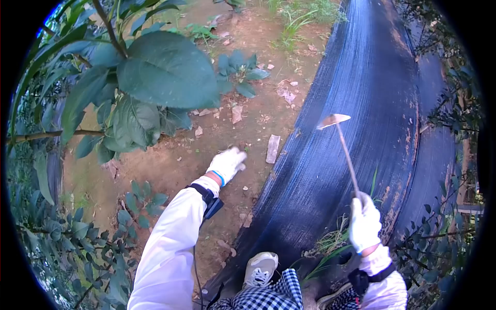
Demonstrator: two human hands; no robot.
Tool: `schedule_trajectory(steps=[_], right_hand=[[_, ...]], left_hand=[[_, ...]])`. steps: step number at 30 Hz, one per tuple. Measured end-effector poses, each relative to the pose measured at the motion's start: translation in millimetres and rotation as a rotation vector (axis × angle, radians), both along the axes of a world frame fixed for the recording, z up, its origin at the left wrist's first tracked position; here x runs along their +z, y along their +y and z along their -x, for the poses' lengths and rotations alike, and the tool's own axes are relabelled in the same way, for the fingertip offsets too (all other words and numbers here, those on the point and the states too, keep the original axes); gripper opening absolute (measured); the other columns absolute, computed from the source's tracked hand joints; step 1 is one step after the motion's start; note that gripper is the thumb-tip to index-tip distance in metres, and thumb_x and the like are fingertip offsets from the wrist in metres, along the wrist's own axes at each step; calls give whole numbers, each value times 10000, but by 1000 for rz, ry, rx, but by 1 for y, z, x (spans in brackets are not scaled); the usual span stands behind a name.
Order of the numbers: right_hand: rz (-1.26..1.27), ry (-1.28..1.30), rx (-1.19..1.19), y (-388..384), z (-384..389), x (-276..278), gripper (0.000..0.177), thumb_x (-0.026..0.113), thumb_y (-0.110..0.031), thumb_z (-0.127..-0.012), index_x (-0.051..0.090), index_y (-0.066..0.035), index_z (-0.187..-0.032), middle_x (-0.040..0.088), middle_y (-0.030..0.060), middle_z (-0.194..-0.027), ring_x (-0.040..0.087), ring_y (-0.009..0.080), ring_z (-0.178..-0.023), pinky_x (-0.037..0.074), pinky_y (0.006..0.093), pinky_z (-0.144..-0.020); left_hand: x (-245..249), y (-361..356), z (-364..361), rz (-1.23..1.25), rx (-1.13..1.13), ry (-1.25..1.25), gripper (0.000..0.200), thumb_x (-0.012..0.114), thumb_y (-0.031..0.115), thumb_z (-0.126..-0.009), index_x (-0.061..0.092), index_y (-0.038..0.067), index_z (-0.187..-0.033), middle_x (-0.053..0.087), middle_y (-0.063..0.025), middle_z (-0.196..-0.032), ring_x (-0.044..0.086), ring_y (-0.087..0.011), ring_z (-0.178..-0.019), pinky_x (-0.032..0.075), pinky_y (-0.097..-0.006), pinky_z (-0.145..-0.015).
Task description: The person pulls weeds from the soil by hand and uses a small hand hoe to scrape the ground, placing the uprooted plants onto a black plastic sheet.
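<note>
My right hand [365, 223], in a white glove, is closed around the handle of a small hand hoe [347, 155]. The hoe's thin shaft points up and away from me, and its pale, shiny blade hangs over the black ground cover sheet [315, 191]. My left hand [227, 165], also gloved in white, is stretched out over the bare soil [170, 170] to the left of the sheet. Its fingers are loosely apart and slightly blurred, with nothing visible in them.
Large green leaves [165, 70] on a branch hang close at upper left. A flat, pale piece [273, 149] lies by the sheet's edge. Grass [336, 240] grows beside my right hand. My shoe [260, 268] rests at the sheet's near edge, and shrubs [439, 237] line the right.
</note>
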State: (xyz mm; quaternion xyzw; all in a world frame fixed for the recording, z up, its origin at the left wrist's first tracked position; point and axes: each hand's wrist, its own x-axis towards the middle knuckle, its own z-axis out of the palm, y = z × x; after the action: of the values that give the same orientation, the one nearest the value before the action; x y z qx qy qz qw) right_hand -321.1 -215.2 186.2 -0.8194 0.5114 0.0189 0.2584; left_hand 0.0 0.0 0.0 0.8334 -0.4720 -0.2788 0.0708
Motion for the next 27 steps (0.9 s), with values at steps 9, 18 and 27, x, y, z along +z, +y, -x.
schedule_trajectory(steps=[9,18,27], right_hand=[[349,154,-84,-86,65,91,334,491,-278,-987,630,-24,-1154,629,102,-775,605,192,-650,493,357,-640],[180,-18,-372,-155,130,103,283,523,-221,-1002,615,-27,-1185,534,-35,-746,402,38,-565,326,233,-495],[48,30,-459,-180,109,67,311,537,-234,-977,633,-17,-1178,630,59,-840,569,144,-709,453,287,-648]], left_hand=[[-75,-38,-111,617,635,-333,402,676,197,-826,579,31,-1178,665,-228,-980,632,-404,-968,491,-468,-836],[-24,-109,-135,193,667,-407,574,766,320,-737,570,114,-1235,571,-239,-1204,585,-425,-1085,476,-459,-952],[-40,-118,-158,87,715,-190,449,346,349,-1006,613,33,-1180,612,-229,-1191,573,-399,-1133,442,-466,-950]])
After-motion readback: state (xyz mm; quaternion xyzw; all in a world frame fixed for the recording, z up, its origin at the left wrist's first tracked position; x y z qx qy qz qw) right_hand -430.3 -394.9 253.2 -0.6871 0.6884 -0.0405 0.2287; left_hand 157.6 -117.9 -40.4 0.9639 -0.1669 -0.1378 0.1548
